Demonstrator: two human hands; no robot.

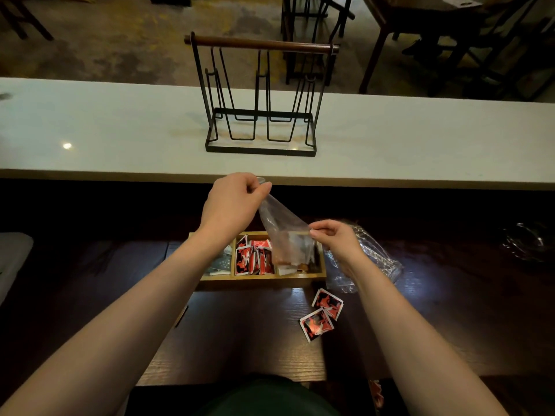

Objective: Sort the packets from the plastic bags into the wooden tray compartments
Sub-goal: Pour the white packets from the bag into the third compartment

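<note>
Both hands' fingers pinch the clear bag (282, 226) by its edges above the wooden tray (300, 276).

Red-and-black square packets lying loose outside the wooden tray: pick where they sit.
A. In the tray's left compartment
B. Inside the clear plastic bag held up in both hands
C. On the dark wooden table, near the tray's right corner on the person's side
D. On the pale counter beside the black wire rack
C: the loose red-and-black square packets lie on the dark wooden table, just off the right corner of the wooden tray that faces the person.
</note>
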